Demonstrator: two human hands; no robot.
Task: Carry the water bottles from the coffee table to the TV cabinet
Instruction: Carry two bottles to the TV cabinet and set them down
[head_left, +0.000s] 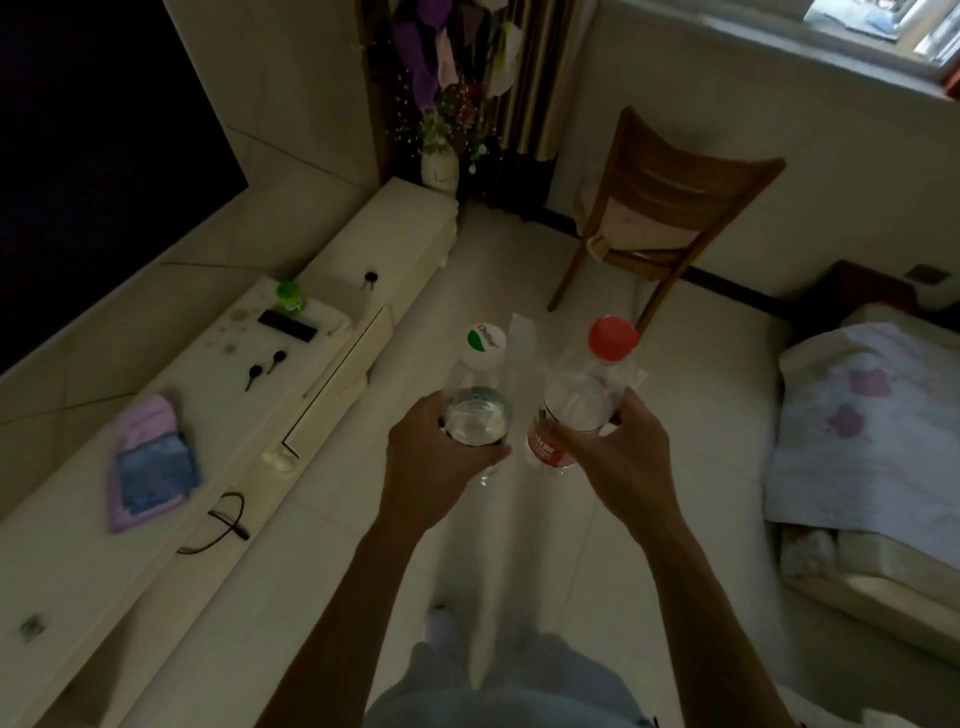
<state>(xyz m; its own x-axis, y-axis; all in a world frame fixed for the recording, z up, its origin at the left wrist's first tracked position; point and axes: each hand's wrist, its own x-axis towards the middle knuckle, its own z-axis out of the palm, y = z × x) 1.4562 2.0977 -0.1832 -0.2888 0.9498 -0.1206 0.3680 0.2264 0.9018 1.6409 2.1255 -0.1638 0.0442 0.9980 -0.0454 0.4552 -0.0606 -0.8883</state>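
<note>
Held two bottles upright over the floor, just beside each other. Wrapped the curled fingers of the left hand (436, 457) round the white-capped bottle (480, 415); clasped the red-capped bottle (579, 402) in the right hand (623, 457) likewise. Stood with the TV cabinet (176, 384) well left of both grips. Needed to keep both level, swing left, and set down away from the pink cloth (150, 457) and cable (240, 531), on top probably bare, though hard to judge in such dimness.

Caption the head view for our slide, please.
Left hand grips white-capped clear plastic bottle, right hand red-capped clear plastic bottle, near cream TV cabinet.
</note>
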